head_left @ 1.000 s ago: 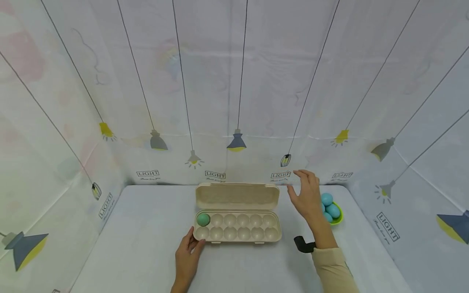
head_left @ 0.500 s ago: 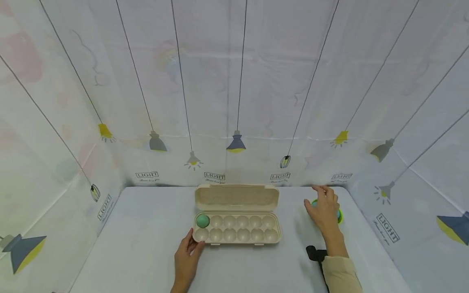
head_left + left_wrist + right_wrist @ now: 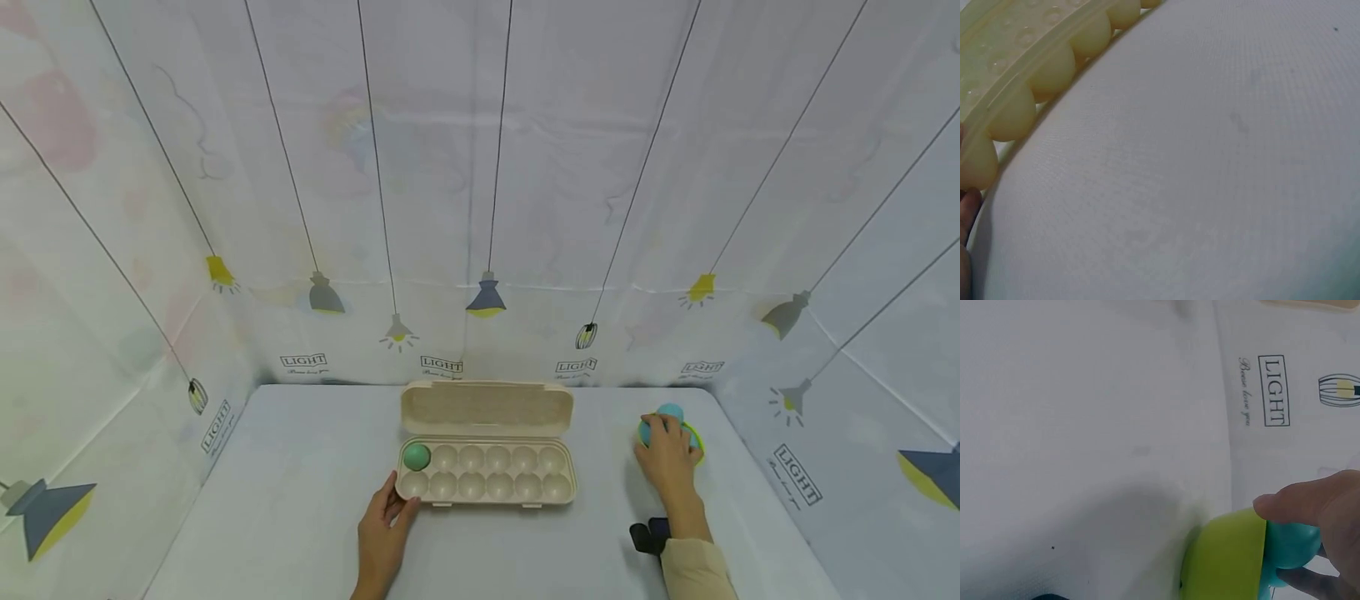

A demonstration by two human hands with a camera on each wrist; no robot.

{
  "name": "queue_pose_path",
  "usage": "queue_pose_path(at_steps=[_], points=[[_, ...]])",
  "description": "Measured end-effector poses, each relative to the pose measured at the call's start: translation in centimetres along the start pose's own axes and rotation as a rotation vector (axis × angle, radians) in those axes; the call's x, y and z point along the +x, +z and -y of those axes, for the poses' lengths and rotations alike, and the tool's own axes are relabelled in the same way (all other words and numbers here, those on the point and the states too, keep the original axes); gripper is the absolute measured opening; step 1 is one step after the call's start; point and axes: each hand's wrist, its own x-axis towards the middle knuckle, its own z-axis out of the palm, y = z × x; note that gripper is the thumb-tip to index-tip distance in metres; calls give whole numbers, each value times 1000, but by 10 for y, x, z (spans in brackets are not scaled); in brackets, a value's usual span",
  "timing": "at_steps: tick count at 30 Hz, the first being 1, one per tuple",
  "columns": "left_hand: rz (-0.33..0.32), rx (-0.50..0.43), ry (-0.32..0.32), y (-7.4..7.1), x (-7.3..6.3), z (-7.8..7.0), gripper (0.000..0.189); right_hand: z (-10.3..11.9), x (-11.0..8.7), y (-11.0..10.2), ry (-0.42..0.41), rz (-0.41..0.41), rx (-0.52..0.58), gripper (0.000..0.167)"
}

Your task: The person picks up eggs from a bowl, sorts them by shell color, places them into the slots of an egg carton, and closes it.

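A beige egg carton (image 3: pixel 486 502) lies with its lid open on the white table, and a green egg (image 3: pixel 417 456) fills the back-left cup. My left hand (image 3: pixel 381 537) holds the carton's front-left corner between thumb and fingers; only its fingertips show at the edge of the left wrist view. At the right, my right hand (image 3: pixel 670 468) reaches over a lime-green bowl (image 3: pixel 1225 559) of blue eggs. Thumb and a finger curl round a blue egg (image 3: pixel 1292 544) at the bowl's rim in the right wrist view. Another blue egg (image 3: pixel 670 411) shows beyond the fingers.
A dark strap mount (image 3: pixel 649 535) sits at the right wrist, above the table. The raised carton lid (image 3: pixel 487 408) stands near the back wall (image 3: pixel 480 208), a white cloth printed with lamps. The table's surface (image 3: pixel 315 450) stretches left of the carton.
My right hand has moved right from beside the carton lid, then down onto the bowl, its fingers closing around an egg. The left hand has stayed at the carton's corner.
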Motion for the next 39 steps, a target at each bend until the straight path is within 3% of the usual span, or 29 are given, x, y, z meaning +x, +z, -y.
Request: queue_pose_path(at_steps=[10, 23, 31, 35, 39], points=[[-15, -15, -4, 1, -3, 2, 65, -11, 1, 12, -31, -46, -19, 44], [-10, 4, 37, 1, 1, -1, 67, -7, 0, 9, -58, -91, 29, 44], [-6, -7, 75, 0, 1, 1, 66, 15, -5, 6, 6, -166, 176, 46], [-7, -6, 91, 0, 1, 2, 65, 36, -9, 3, 34, -160, 271, 48], [-11, -14, 103, 0, 1, 2, 64, 58, -14, 0, -2, -166, 338, 51]])
